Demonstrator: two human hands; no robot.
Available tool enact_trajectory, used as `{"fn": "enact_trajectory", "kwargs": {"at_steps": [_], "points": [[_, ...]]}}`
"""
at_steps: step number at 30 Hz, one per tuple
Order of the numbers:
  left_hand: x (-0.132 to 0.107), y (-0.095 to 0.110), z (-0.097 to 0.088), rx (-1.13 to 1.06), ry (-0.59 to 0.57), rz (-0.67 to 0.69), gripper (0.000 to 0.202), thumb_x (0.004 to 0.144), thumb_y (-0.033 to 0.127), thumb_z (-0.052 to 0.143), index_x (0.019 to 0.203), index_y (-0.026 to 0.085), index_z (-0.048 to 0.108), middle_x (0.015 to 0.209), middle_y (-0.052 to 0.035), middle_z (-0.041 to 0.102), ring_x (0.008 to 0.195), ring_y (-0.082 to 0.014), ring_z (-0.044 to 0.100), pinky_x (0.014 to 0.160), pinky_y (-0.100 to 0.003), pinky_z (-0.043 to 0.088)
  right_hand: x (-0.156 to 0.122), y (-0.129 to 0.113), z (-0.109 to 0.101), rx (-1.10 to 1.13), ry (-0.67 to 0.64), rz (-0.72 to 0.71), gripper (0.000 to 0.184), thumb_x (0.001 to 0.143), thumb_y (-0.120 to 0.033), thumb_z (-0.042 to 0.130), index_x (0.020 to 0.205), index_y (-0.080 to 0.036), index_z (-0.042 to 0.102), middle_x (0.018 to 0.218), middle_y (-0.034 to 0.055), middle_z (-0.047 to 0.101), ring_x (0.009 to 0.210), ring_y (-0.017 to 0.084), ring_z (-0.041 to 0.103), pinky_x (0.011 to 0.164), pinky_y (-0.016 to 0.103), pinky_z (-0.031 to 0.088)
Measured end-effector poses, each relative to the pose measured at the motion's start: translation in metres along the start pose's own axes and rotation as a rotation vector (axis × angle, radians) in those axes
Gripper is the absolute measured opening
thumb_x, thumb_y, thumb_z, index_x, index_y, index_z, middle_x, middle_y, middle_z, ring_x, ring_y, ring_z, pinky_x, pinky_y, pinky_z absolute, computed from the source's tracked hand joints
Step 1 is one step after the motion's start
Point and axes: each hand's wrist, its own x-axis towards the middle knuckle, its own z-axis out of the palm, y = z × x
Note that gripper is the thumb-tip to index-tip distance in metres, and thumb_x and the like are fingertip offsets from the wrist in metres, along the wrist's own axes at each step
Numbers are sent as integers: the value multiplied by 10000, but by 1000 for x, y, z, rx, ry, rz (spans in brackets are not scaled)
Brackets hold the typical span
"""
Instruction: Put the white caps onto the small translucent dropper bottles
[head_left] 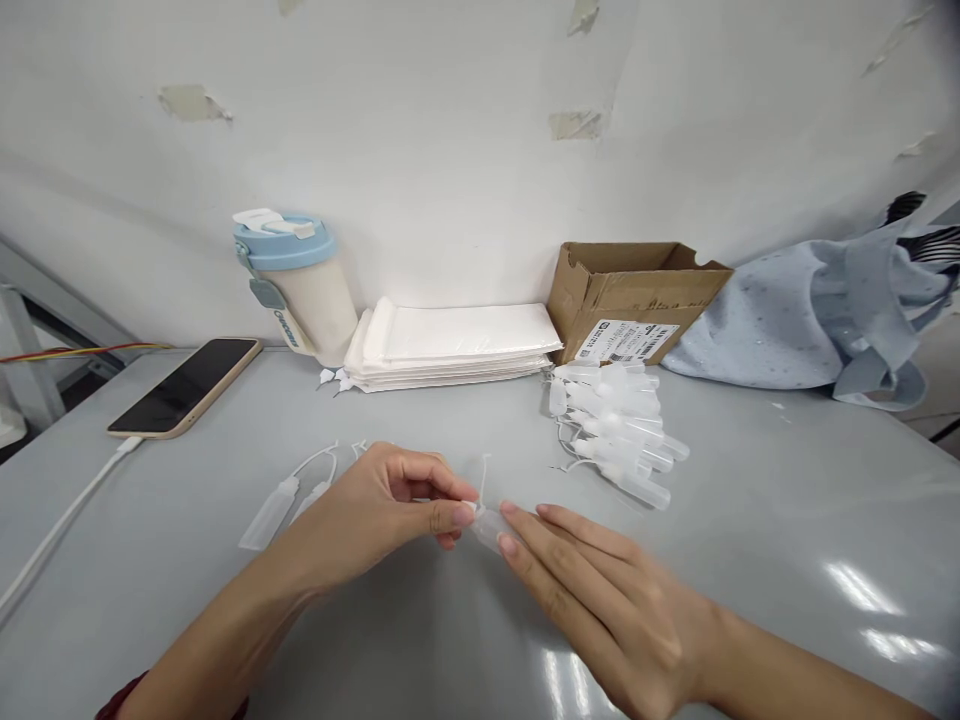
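Note:
My left hand [390,505] pinches the top end of a small clear plastic bottle [488,523] between thumb and forefinger. My right hand [600,590] grips the bottle's other end with its fingertips, fingers held together. A thin white strap [484,475] sticks up from the bottle. The bottle is just above the grey table [750,520], at the near centre. A pile of several similar bottles [619,430] lies behind my right hand. A few flat clear caps with straps [289,497] lie left of my left hand.
At the back against the wall stand a blue-lidded tumbler [296,285], a stack of white padded envelopes [450,345] and an open cardboard box [626,300]. A phone [184,385] on a white cable [56,530] lies at the left. Blue cloth [810,310] lies at the right.

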Motion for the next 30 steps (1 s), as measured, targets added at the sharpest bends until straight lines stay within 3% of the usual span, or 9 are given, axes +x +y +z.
{"fn": "enact_trajectory", "kwargs": {"at_steps": [6,11,15,19,22,24,26,30], "points": [[2,0,5,-66,37,112,52,776,265,693,782,233,733,738,25,627,643,-94,574,662,-216,491,-6,0,6,4,135,101,444,873,4,267,1268,63,458,1052,239,681,1164,270,558,877,377,568],[2,-2,8,-71,58,192,76,766,212,699,803,260,746,761,31,609,655,-90,579,637,-200,504,-2,-5,7,107,203,261,439,851,-14,502,1287,-5,455,912,161,725,891,226,684,782,340,596],[1,-3,7,-46,35,236,136,780,191,684,847,284,757,797,22,616,691,-90,577,629,-180,496,2,-12,3,561,188,585,375,889,-131,514,1263,-160,513,809,60,725,673,169,686,566,270,575],[1,-2,6,-8,42,292,170,779,180,687,856,312,762,805,21,631,726,-90,567,629,-161,475,9,-11,-4,1151,37,933,259,929,-253,488,1153,-202,608,812,44,744,732,168,712,684,288,561],[1,-2,6,-20,41,303,182,781,172,687,861,317,762,845,17,643,745,-92,562,638,-165,466,13,-7,-6,1422,-15,1049,263,923,-312,496,1095,-160,626,842,82,741,750,188,720,745,334,554],[1,-2,7,-67,26,288,179,790,167,680,847,314,764,873,17,638,777,-99,563,664,-180,463,14,-6,-5,1380,-4,1057,237,906,-291,528,1078,-161,625,835,74,741,760,183,718,747,325,556],[2,-3,8,-130,14,268,161,796,173,676,826,303,765,872,19,629,793,-104,563,693,-196,459,12,-7,-3,1188,42,998,209,888,-224,549,1078,-175,622,824,50,741,771,165,710,730,289,564],[2,-5,12,-240,23,205,92,785,202,693,800,263,760,828,24,629,738,-90,565,698,-198,457,3,-8,5,610,235,674,337,826,-76,571,1157,-141,573,893,74,725,771,163,694,663,256,585]]}}
